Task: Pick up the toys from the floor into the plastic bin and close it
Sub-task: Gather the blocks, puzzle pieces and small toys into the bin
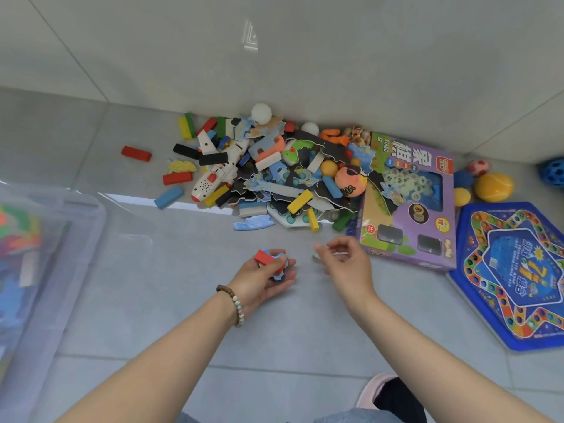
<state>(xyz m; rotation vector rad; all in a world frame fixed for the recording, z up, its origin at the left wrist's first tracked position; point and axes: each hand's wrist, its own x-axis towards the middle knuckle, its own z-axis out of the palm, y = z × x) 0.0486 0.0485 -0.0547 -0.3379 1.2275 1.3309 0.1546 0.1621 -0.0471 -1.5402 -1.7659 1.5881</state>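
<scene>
**Floor** (171, 285): grey tile, meeting the wall (305, 56) at 12 o'clock.

**Plastic bin** (70, 227): translucent, at 9 o'clock of the hands, well apart from them. Blurred coloured pieces show through it. Whether a lid is on it cannot be told.

**Left hand** (268, 282): palm up, fingers curled round a red block (264, 257) and a blue puzzle piece (279, 274). A beaded bracelet (236, 305) is on the wrist.

**Right hand** (346, 264): at 3 o'clock of the left hand, not touching it. The fingers are loosely bent, with thumb and forefinger close together. A small blurred thing sits at their tips; whether it is held cannot be told.

**Toy pile** (274, 178): at 12 o'clock of the hands, against the wall. It is made up of coloured blocks, puzzle pieces and balls.
- Toy aeroplane (213, 175): white, on the pile's 9 o'clock side.
- Orange ball (350, 182): on the 3 o'clock side, just beside the purple game box.
- White ball (261, 113): at 12 o'clock, by the wall.
- Loose red brick (136, 153): at 9 o'clock, apart from the pile.

**Purple game box** (409, 209): flat on the floor, at 1 o'clock of the right hand.

**Blue hexagonal board** (512, 279): at 4 o'clock of the box, just beside it.

**Yellow ball** (494, 187): at 12 o'clock of the board.

**Pink slipper** (374, 389): at 6 o'clock of the right hand.
</scene>
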